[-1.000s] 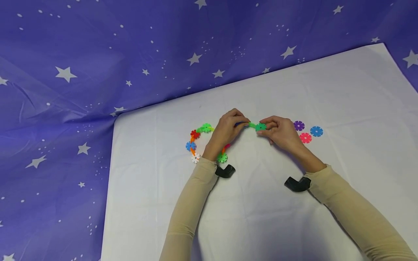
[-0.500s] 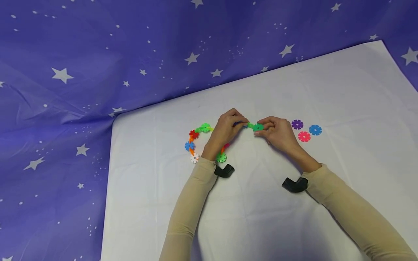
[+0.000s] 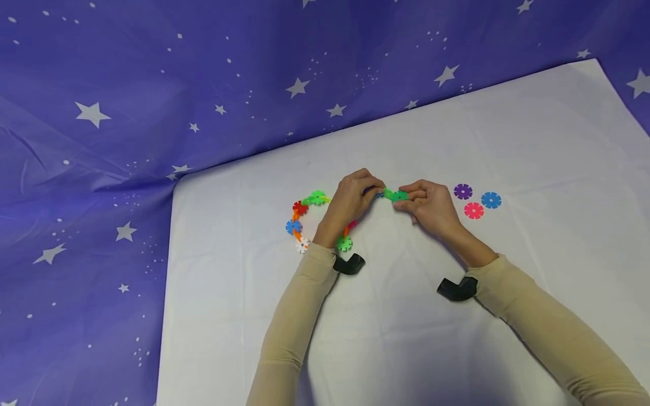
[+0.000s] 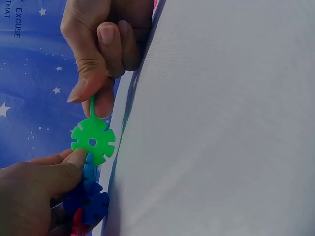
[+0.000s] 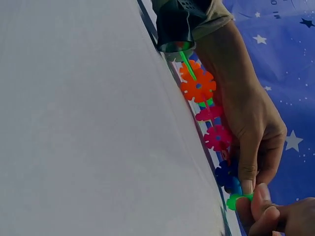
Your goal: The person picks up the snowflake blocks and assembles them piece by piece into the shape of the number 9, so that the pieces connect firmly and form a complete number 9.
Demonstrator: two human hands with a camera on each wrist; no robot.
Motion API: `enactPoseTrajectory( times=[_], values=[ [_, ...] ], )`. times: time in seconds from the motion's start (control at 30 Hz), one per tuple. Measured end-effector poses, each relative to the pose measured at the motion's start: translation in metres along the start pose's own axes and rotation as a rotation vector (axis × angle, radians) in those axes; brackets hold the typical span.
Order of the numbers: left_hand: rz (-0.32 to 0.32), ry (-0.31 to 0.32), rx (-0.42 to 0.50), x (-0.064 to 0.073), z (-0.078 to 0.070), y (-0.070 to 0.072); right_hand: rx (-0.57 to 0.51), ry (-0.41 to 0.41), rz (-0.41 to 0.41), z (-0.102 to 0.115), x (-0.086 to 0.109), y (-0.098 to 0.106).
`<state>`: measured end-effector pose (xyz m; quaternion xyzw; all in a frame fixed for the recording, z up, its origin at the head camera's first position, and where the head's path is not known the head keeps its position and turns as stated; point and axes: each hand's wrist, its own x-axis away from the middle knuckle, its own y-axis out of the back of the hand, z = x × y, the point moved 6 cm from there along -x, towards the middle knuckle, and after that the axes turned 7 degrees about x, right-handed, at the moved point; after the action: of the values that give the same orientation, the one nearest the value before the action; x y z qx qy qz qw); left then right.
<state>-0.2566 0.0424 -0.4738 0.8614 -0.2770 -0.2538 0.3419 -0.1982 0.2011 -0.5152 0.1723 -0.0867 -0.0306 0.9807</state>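
Observation:
My left hand (image 3: 352, 194) pinches the end of a chain of interlocking notched plastic discs. In the left wrist view its thumb presses by a light blue disc (image 4: 90, 172), which is slotted to a bright green disc (image 4: 101, 140). A dark blue disc (image 4: 98, 206) follows below. My right hand (image 3: 431, 206) pinches a darker green disc (image 3: 400, 195) between thumb and fingers. That disc stands edge-on against the bright green one, right at its rim. Orange (image 5: 199, 87) and pink (image 5: 217, 138) discs continue the chain in the right wrist view.
The chain curves round on the white-covered table (image 3: 396, 338), with a red disc (image 3: 300, 207) and a white disc (image 3: 302, 245) on its left side. Loose purple (image 3: 463, 192), pink (image 3: 474, 211) and blue (image 3: 491, 200) discs lie right of my right hand. A starry blue cloth (image 3: 203, 73) hangs behind.
My right hand has moved slightly left with its green disc, which now overlaps the bright green disc at the chain's end. My left hand stays nearly in place. The head view has shifted a little.

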Motion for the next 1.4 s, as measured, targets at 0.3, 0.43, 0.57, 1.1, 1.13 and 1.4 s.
enactPoseTrajectory(
  times=[0.3, 0.43, 0.57, 1.1, 1.13, 1.4],
  values=[
    [0.013, -0.011, -0.027, -0.001, -0.002, 0.000, 0.000, 0.008, -0.026, 0.002, 0.002, -0.002],
    [0.035, -0.003, -0.081, 0.000, -0.005, -0.002, -0.017, 0.025, -0.025, 0.002, 0.002, -0.005],
    [0.037, -0.004, -0.095, 0.000, -0.006, -0.001, -0.009, 0.045, -0.027, 0.003, 0.002, -0.005],
    [0.295, 0.204, -0.171, 0.004, 0.006, 0.012, 0.371, 0.232, -0.095, 0.019, 0.005, 0.001],
    [0.296, 0.195, -0.177, 0.003, 0.006, 0.011, 0.379, 0.239, -0.101, 0.019, 0.006, 0.001],
    [0.277, 0.178, -0.206, 0.006, 0.008, 0.016, 0.432, 0.319, -0.115, 0.024, 0.007, -0.002]
  ],
)
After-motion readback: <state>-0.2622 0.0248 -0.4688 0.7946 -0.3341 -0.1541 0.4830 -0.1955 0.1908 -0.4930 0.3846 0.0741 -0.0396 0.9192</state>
